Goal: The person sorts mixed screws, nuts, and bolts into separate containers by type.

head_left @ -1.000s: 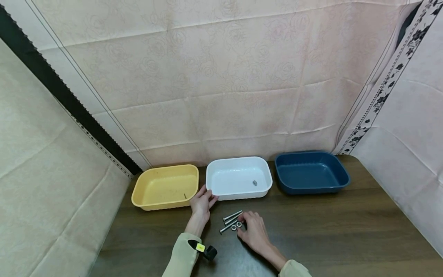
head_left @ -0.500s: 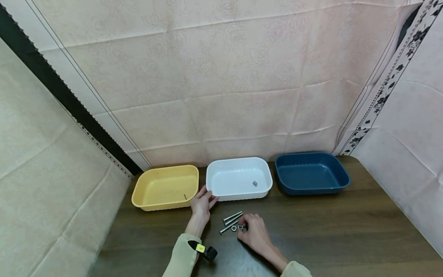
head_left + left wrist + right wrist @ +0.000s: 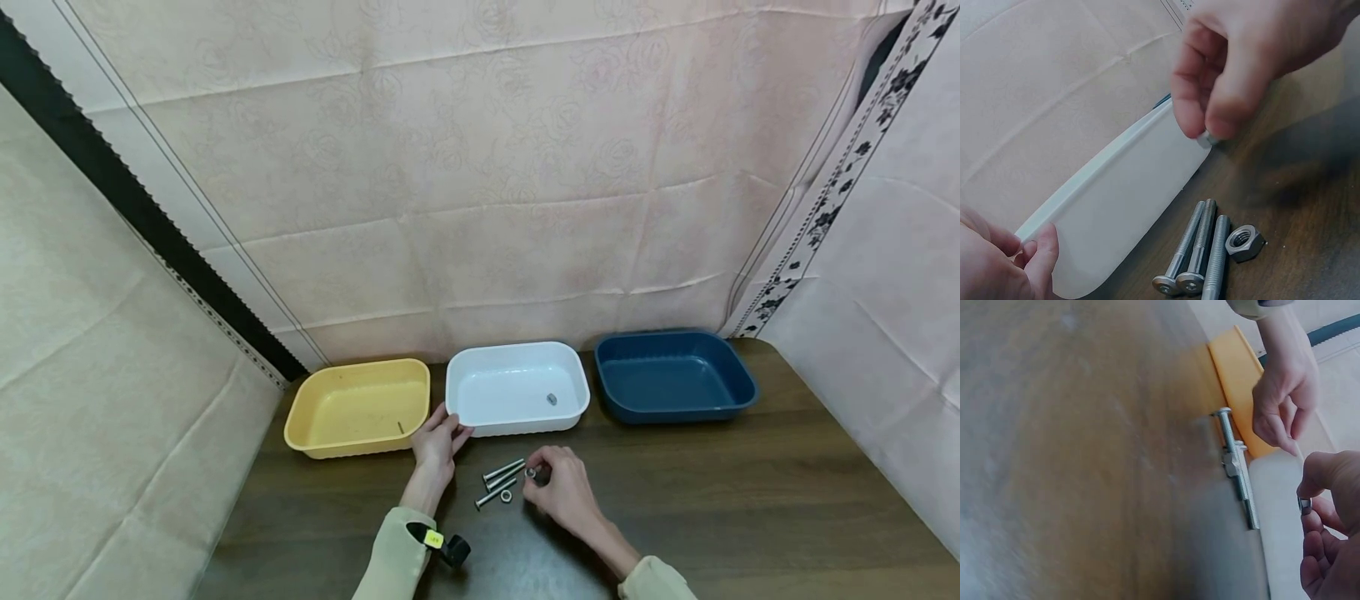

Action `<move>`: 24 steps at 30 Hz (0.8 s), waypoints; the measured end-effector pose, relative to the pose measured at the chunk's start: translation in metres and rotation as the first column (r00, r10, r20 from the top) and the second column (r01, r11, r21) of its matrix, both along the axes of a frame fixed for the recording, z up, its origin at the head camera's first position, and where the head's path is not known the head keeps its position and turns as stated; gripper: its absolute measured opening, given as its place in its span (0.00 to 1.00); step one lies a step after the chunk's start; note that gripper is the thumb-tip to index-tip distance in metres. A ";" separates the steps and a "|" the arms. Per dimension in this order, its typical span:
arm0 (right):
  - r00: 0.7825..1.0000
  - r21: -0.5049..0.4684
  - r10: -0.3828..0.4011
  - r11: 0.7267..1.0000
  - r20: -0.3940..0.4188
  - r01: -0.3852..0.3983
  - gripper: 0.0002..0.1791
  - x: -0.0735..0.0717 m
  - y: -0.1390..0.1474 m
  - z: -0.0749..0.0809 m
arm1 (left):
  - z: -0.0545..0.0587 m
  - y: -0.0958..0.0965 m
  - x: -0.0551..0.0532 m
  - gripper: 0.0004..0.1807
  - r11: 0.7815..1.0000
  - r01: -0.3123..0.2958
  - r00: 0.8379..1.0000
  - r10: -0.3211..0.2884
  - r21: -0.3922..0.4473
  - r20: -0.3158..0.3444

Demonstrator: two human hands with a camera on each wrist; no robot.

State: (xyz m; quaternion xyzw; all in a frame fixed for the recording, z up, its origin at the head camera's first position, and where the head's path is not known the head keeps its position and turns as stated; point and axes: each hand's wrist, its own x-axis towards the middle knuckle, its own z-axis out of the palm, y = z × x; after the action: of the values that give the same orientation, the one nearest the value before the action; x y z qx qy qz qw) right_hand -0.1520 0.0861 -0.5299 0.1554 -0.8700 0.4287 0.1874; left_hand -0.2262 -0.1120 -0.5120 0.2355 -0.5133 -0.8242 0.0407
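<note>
My right hand (image 3: 564, 492) pinches a hex nut (image 3: 1305, 505) between thumb and fingers, lifted over the table just right of the bolts. My left hand (image 3: 437, 442) grips the front left corner of the white tray (image 3: 1129, 187), thumb and fingers at its rim. Between the hands, three metal bolts (image 3: 1197, 262) lie side by side on the wood. Beside them rests another hex nut (image 3: 1245, 242). A small grey metal piece (image 3: 552, 399) sits inside the white tray, toward its right end.
Left of the white tray stands a yellow tray (image 3: 300, 440) with a small dark mark or piece inside. A dark blue tray (image 3: 675, 414) is at the right. Patterned cloth (image 3: 480, 208) hangs behind the wooden table (image 3: 750, 500).
My right hand has picked up one nut from beside the bolts and moved slightly up and to the right with it. The left hand has stayed at the white tray's corner.
</note>
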 end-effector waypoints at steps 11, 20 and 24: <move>0.999 -0.015 -0.025 1.000 -0.038 0.025 0.12 -0.013 0.012 0.015 | 0.001 -0.001 0.001 0.24 1.000 -0.004 1.000 0.004 -0.003 0.015; 0.997 -0.018 -0.054 0.998 -0.054 0.053 0.11 -0.032 0.021 0.031 | 0.004 0.000 0.001 0.25 1.000 0.000 1.000 0.000 -0.006 0.030; 0.993 -0.011 -0.080 0.997 -0.081 0.079 0.10 -0.041 0.023 0.033 | 0.003 0.000 0.001 0.25 1.000 -0.002 1.000 0.003 -0.008 0.026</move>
State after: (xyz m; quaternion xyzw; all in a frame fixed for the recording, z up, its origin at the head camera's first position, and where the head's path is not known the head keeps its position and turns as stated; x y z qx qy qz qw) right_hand -0.1933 0.1094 -0.4973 0.1371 -0.8655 0.4175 0.2403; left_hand -0.2249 -0.1119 -0.5092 0.2469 -0.5170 -0.8188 0.0359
